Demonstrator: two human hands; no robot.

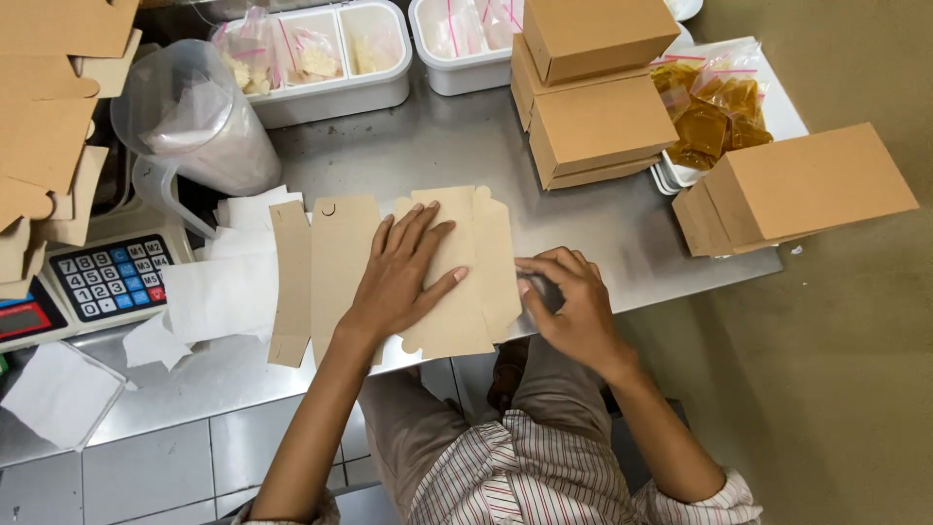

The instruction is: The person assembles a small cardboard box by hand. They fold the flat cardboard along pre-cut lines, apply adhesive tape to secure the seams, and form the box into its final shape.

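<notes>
Flat brown die-cut cardboard box blank (408, 272) at front edge of steel desk (622, 228), pinned under spread, flat left hand (403, 277), right hand (569, 297) with narrow grip pinching right flap; best creased along score, pressure steady, stacked folded boxes (588, 97) at back.
</notes>
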